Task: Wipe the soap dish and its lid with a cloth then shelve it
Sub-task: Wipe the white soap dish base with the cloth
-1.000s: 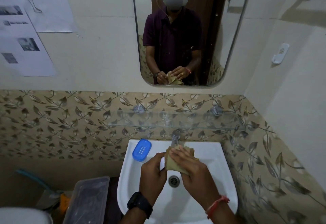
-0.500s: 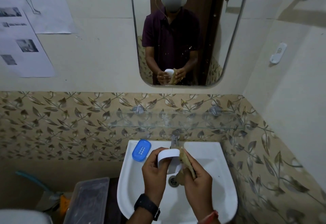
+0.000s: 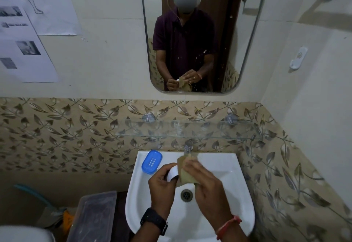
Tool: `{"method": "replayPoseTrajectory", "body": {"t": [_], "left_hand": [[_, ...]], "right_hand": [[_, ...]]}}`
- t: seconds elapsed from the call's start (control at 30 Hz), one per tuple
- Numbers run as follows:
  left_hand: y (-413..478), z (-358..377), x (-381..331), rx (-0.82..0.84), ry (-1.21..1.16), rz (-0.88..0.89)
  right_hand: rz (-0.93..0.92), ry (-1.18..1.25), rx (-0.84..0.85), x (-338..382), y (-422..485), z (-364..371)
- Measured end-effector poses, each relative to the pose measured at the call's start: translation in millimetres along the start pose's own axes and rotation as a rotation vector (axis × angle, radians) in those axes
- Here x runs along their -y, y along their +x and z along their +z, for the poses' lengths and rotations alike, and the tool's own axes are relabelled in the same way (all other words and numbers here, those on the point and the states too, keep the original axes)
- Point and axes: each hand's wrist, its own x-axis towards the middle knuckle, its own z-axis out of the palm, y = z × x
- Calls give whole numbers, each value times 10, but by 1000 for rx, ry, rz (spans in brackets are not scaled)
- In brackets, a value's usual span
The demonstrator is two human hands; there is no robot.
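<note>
Holding white lid [image 3: 172,173] on edge, cloth [image 3: 186,174] against it, blue dish [image 3: 152,162] diagonal

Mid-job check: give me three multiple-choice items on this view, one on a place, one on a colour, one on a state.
1. Where does the blue soap-dish piece lie?
A on the floor
B on the sink rim, back left
C in the basin by the drain

2. What colour is the piece in the left hand?
A white
B blue
C green

3. What is the right hand doing?
A hanging idle
B gripping the cloth against the white piece
C turning the tap

Key: 1 B, it rests on the rim's back-left corner. 2 A, white shows between the fingers. 3 B, the tan cloth is pressed on that piece.
</note>
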Motion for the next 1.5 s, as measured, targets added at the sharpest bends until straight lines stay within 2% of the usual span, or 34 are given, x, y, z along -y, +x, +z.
{"method": "replayPoseTrajectory", "body": {"t": [0.07, 0.27, 0.43, 0.63, 0.73, 0.83, 1.03, 1.13, 1.27, 1.37, 1.5], "left_hand": [[-12, 2, -15, -9, 1, 17], [-3, 18, 3, 11, -22, 13], [37, -13, -56, -34, 57, 50], [-5, 26, -94, 24, 53, 90], [1, -2, -84, -2, 42, 53], [-20, -8, -113, -27, 76, 91], [-37, -12, -148, 12, 78, 96], [-41, -33, -205, 32, 49, 75], [-47, -9, -239, 43, 25, 32], [10, -16, -249, 52, 32, -66], [40, 11, -330, 4, 223, 73]], "right_hand": [[72, -13, -49, -37, 18, -29], [-86, -16, 68, 211, 1, 150], [43, -61, -56, -9, 65, -51], [-86, -46, 31, 236, 24, 140], [-47, -22, -42, 85, 38, 36], [-1, -53, -83, -5, 38, -25], [-112, 14, 24, 175, 15, 126], [-1, 83, -47, -4, 27, 5], [329, 416, -81, -113, -5, -55], [402, 505, -78, -72, -2, -52], [470, 493, -142, -15, 43, 3]]}}
